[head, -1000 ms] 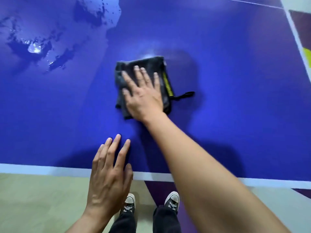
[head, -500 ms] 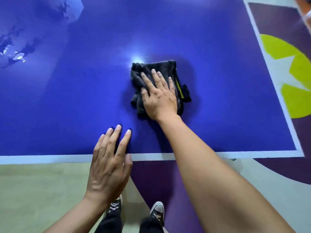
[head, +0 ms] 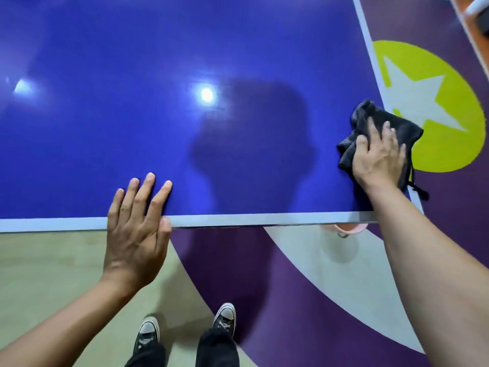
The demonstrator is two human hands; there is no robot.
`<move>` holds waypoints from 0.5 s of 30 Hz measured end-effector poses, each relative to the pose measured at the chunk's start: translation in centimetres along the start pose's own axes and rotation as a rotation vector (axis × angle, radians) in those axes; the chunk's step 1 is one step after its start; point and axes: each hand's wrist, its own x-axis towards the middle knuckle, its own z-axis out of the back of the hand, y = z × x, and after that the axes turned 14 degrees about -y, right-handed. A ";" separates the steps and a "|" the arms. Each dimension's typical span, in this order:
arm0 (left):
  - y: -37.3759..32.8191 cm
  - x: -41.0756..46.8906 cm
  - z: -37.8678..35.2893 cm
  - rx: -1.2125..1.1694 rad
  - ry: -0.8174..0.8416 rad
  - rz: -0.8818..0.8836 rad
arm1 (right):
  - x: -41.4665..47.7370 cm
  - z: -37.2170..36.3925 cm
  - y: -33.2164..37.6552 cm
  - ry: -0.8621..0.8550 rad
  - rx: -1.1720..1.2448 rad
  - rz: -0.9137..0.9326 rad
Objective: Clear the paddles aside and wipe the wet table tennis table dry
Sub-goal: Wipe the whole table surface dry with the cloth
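Note:
The blue table tennis table (head: 185,75) fills the upper view, its white near edge line running across the middle. At the table's right edge, near the front corner, my right hand (head: 378,157) holds the dark grey cloth (head: 397,128) with bent fingers. The cloth is bunched and partly hangs over the side line. My left hand (head: 137,223) rests flat on the near edge, fingers spread on the blue top. The visible surface shows light glare and my shadow. No paddle is in view.
Beyond the table's right side, the floor has a yellow circle with a white star (head: 423,102) on purple. A pink object (head: 346,229) peeks out under the near right corner. My shoes (head: 225,316) stand below. An orange and white thing (head: 473,9) sits at top right.
My right hand has swept the cloth rightward from mid-table to the right edge, and the cloth has bunched up. The puddles at the far left have left the view. My left hand stays at the near edge.

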 end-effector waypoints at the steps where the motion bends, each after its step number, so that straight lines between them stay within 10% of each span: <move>1: 0.2 0.0 0.1 -0.018 0.018 0.007 | -0.1 0.0 0.2 0.005 0.008 -0.002; 15: 12.5 -5.2 7.4 -0.036 -0.006 0.215 | -17.0 -1.6 25.2 0.036 0.157 0.402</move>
